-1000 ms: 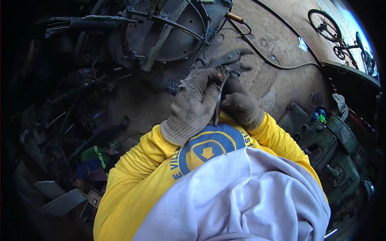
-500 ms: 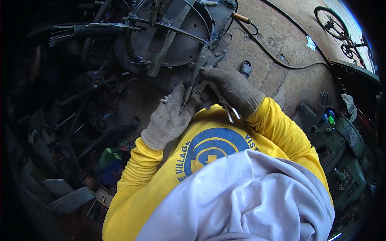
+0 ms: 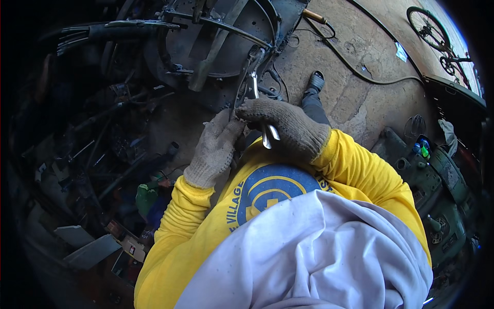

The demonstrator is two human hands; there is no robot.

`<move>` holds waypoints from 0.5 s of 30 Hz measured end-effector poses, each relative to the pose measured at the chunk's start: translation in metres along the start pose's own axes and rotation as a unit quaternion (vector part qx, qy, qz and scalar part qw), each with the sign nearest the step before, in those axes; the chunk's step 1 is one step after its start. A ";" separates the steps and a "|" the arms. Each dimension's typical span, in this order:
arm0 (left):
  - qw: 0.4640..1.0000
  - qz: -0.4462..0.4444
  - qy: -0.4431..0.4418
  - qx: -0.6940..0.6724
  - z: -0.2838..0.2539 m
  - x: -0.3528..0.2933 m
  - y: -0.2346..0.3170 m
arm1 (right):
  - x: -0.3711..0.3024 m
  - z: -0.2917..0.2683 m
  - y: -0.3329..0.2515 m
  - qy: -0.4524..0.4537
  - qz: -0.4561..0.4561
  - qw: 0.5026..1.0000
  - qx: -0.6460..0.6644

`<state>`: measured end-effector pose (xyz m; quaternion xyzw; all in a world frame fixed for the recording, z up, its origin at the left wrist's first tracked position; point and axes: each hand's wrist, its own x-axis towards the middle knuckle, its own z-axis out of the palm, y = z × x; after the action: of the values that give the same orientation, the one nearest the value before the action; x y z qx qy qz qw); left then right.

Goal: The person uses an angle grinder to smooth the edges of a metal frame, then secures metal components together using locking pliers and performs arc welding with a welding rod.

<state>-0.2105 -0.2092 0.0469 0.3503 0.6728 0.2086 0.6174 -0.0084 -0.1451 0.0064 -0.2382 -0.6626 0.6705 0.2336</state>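
Note:
Both my hands wear grey-brown knit gloves and meet in front of my chest. My right hand (image 3: 285, 126) is wrapped round locking pliers (image 3: 253, 85), whose shiny handle ends stick out below the glove and whose jaws point up and away. Close beside it, my left hand (image 3: 212, 149) has its fingers bent and pressed together, next to a narrow dark piece by the pliers. What those fingers hold, if anything, is hidden. Just beyond the jaws stands a dark round metal frame (image 3: 234, 33) with a flat bar (image 3: 213, 59) across it.
A wooden-handled tool (image 3: 315, 16) and a long hose (image 3: 355, 66) lie on the concrete floor. A sandalled foot (image 3: 316, 81) shows beyond my right arm. Green machinery (image 3: 445, 226) stands at right, a bicycle (image 3: 427, 31) at far right. Dark metal clutter (image 3: 118, 139) fills the left.
The pliers have turned more upright, and their handles now lie closer together. My right hand has shifted slightly left, and its fingers have closed round them. My left hand has dropped slightly.

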 end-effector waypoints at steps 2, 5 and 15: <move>1.000 0.003 0.008 -0.019 0.000 -0.001 -0.003 | 0.005 0.001 -0.008 -0.008 -0.006 1.000 0.004; 0.999 -0.011 -0.004 -0.029 -0.001 -0.003 0.001 | 0.010 0.003 -0.023 -0.011 0.180 0.974 0.137; 0.995 -0.008 0.000 -0.095 0.009 0.011 0.023 | 0.012 0.003 0.009 0.113 -0.046 0.993 0.001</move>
<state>-0.1967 -0.1874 0.0542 0.2847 0.6525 0.2666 0.6497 -0.0192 -0.1402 -0.0031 -0.2811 -0.6414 0.6287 0.3382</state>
